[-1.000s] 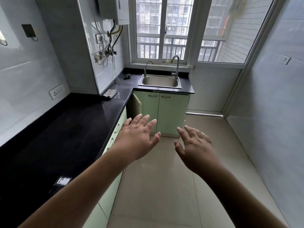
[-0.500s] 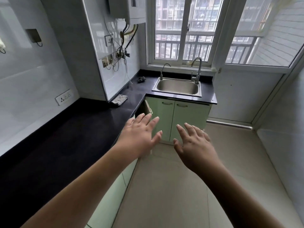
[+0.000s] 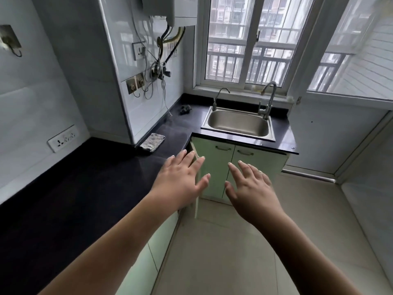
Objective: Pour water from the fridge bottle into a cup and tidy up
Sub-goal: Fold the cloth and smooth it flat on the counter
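Observation:
Both my hands are stretched out in front of me in the air, palms down, fingers spread and straight. My left hand (image 3: 180, 179) hovers over the front edge of the black countertop (image 3: 89, 188), holding nothing. My right hand (image 3: 251, 188) hangs over the floor in front of the green sink cabinet (image 3: 253, 165), also holding nothing. No fridge, bottle or cup is in view.
A steel sink (image 3: 238, 124) with two taps sits under the window at the back. A folded grey cloth (image 3: 153, 142) and a small dark scrubber (image 3: 185, 109) lie on the counter. One green cabinet door (image 3: 196, 184) stands ajar at the corner. Beige tiled floor (image 3: 234, 252) runs to the right.
The view has moved forward and tilted up toward the sink and window. Both hands stay spread and held out, keeping the same pose.

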